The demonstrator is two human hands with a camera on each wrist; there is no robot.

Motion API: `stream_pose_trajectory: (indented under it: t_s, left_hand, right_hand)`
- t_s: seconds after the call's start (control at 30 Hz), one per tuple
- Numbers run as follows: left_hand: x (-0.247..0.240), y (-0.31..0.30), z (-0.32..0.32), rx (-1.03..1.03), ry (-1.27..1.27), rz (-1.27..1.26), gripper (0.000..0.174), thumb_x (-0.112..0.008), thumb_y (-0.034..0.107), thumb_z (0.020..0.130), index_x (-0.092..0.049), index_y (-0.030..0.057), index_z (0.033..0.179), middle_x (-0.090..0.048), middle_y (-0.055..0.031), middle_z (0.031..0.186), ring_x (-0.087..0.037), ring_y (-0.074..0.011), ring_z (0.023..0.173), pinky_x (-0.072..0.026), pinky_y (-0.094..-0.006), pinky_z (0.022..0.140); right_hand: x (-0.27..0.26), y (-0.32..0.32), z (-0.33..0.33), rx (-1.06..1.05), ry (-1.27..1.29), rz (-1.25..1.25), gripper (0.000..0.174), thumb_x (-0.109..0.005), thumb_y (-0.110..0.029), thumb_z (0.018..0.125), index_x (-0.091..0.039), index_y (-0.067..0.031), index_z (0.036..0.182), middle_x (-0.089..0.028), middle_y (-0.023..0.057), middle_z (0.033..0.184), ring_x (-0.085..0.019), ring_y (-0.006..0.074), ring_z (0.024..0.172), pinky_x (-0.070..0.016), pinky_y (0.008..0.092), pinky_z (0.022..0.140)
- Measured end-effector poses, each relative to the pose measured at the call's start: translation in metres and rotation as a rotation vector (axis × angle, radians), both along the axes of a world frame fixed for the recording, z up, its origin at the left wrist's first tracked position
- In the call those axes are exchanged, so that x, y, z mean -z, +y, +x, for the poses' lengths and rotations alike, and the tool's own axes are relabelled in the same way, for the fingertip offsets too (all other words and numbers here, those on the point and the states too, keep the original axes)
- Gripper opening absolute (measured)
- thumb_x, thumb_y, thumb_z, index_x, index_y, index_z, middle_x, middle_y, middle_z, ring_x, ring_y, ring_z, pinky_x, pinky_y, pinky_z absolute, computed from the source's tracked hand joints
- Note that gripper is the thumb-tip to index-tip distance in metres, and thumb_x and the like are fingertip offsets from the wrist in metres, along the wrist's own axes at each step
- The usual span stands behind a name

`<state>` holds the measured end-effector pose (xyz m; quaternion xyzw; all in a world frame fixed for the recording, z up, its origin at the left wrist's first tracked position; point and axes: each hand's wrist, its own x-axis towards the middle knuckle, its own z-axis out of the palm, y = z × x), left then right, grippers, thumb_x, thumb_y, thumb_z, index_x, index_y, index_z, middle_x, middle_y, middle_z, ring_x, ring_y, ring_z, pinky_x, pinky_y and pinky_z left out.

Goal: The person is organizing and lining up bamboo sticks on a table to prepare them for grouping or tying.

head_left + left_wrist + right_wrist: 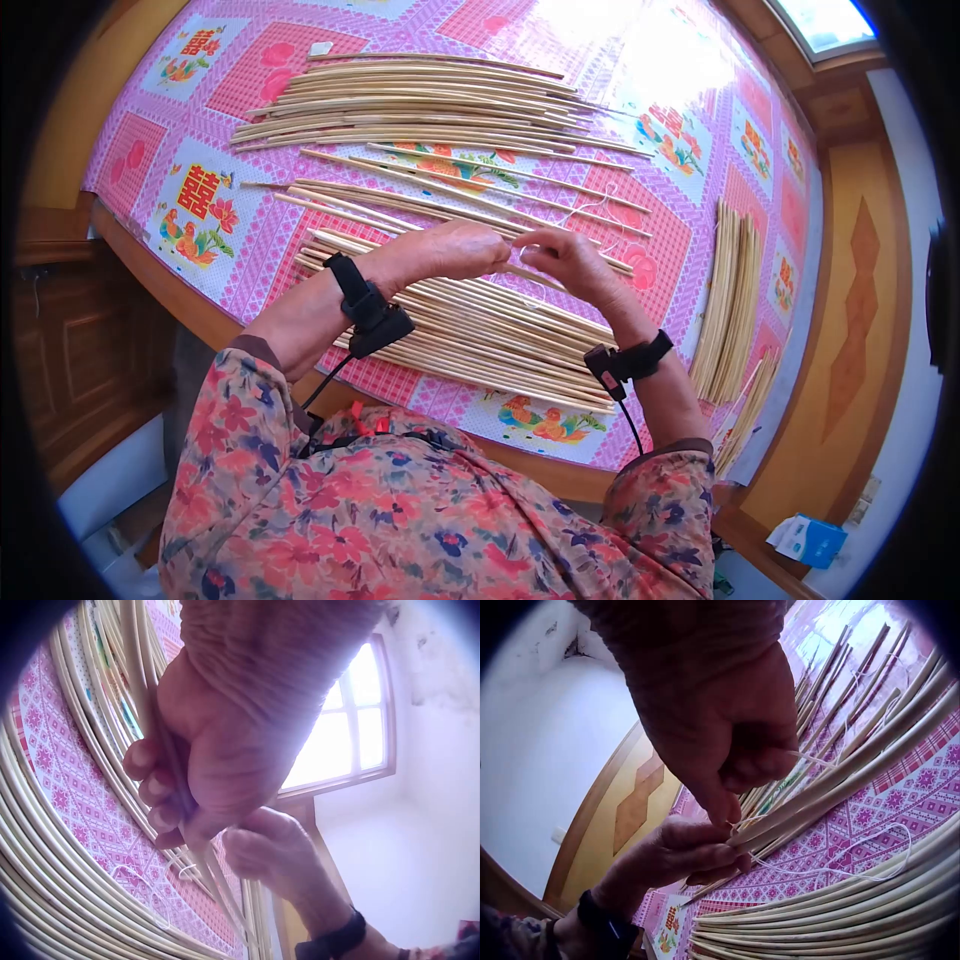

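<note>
My left hand (468, 248) curls its fingers around a couple of long, pale, thin sticks (847, 774), gripping them close to one end. Right beside it, my right hand (572, 262) pinches a thin white string (815, 759) between thumb and fingers. The string passes by the held stick ends, and a loose loop of it hangs over the tablecloth in the right wrist view. In the left wrist view the sticks (136, 656) run through the left palm. Below both hands lies a row of similar sticks (480, 335).
Another row of sticks (420, 105) lies at the far side, with a few loose ones (400, 200) nearer. Tied-looking bundles (728, 310) lie at the right edge. A pink patterned tablecloth (120, 215) covers the table. A blue and white packet (820, 543) sits at lower right.
</note>
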<state>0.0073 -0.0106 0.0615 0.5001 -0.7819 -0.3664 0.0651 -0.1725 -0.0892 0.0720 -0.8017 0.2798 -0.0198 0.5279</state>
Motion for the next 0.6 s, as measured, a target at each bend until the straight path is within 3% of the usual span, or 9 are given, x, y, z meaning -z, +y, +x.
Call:
stream_pose_trajectory:
  t_s: [0.13,0.3,0.43,0.5,0.53,0.6]
  left_hand:
    - [0.004,-0.001,0.003,0.011,-0.035,0.002,0.028,-0.05,0.03,0.084,-0.06,0.0044,0.079,-0.06,-0.0161,0.072,-0.058,-0.0343,0.072,-0.0442,-0.0429,0.063]
    - [0.008,0.0,0.005,0.026,0.028,0.011,0.026,-0.049,0.029,0.084,-0.055,0.0035,0.079,-0.057,-0.0184,0.069,-0.055,-0.0371,0.069,-0.0426,-0.0453,0.062]
    - [0.021,0.002,0.003,0.018,0.031,0.013,0.026,-0.048,0.028,0.085,-0.055,0.0035,0.08,-0.057,-0.0181,0.072,-0.056,-0.037,0.072,-0.0428,-0.0453,0.063]
    - [0.027,0.001,0.004,0.023,0.023,0.029,0.027,-0.048,0.029,0.085,-0.055,0.0035,0.08,-0.057,-0.018,0.073,-0.056,-0.037,0.073,-0.0429,-0.0453,0.064]
    - [0.03,0.0,0.005,0.016,0.028,0.041,0.027,-0.048,0.029,0.085,-0.055,0.0035,0.08,-0.057,-0.0179,0.073,-0.056,-0.037,0.072,-0.043,-0.0453,0.064]
    - [0.035,-0.001,0.006,0.009,0.033,0.052,0.028,-0.048,0.03,0.085,-0.055,0.0035,0.081,-0.057,-0.0178,0.073,-0.056,-0.037,0.072,-0.0431,-0.0453,0.064]
  right_hand:
    - [0.013,-0.001,0.0,-0.076,0.123,-0.069,0.014,-0.067,-0.013,0.075,-0.063,-0.0035,0.085,-0.056,0.0053,0.065,-0.05,0.0092,0.058,-0.0421,0.0263,0.053]
    - [0.012,0.004,0.0,-0.052,0.011,-0.126,0.012,-0.066,-0.012,0.074,-0.061,-0.0027,0.078,-0.056,0.0079,0.064,-0.052,0.0149,0.057,-0.0424,0.0292,0.052]
    - [-0.001,-0.014,0.001,0.197,-0.115,-0.374,0.008,-0.064,-0.008,0.073,-0.058,-0.0023,0.074,-0.053,0.0088,0.065,-0.052,0.021,0.06,-0.0427,0.0296,0.058]
    - [-0.005,-0.04,-0.002,0.387,-0.232,-0.36,0.009,-0.064,-0.007,0.076,-0.057,-0.0021,0.076,-0.052,0.0026,0.063,-0.049,0.0091,0.058,-0.0395,0.0238,0.053]
    - [-0.01,-0.055,-0.006,0.451,-0.279,-0.357,0.005,-0.062,-0.007,0.08,-0.059,-0.0035,0.078,-0.051,-0.0052,0.068,-0.044,0.0019,0.063,-0.0374,0.0177,0.055]
    - [-0.012,-0.084,-0.018,0.636,-0.362,-0.401,0.006,-0.061,-0.009,0.081,-0.062,-0.0032,0.082,-0.052,-0.0062,0.068,-0.043,0.0011,0.063,-0.0356,0.0159,0.055]
